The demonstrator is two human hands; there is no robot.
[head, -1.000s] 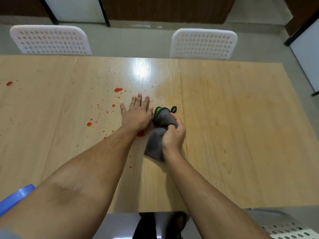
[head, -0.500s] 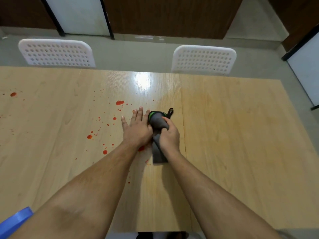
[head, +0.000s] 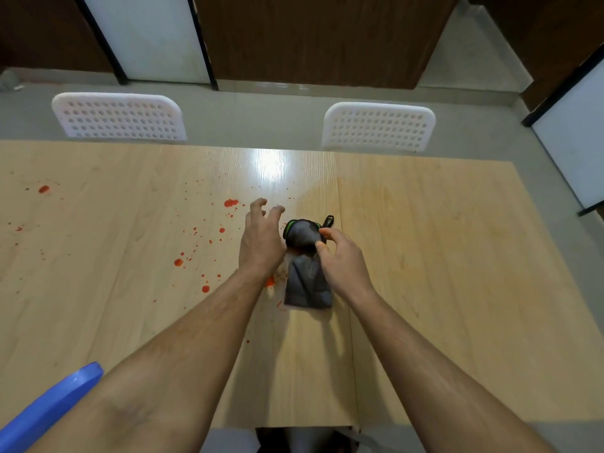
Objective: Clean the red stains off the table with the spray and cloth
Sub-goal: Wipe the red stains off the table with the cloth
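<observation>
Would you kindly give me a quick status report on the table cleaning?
Right hand pinching grey cloth; left hand beside it, fingers loosely curled, empty. Red stains on table unwiped. Blue spray bottle near left. Nothing obstructing.

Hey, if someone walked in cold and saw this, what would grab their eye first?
Probably the red stains spattered over the left half of the wooden table. Next, at the middle, the right hand pinching a dark grey cloth, with the left hand beside it.
</observation>
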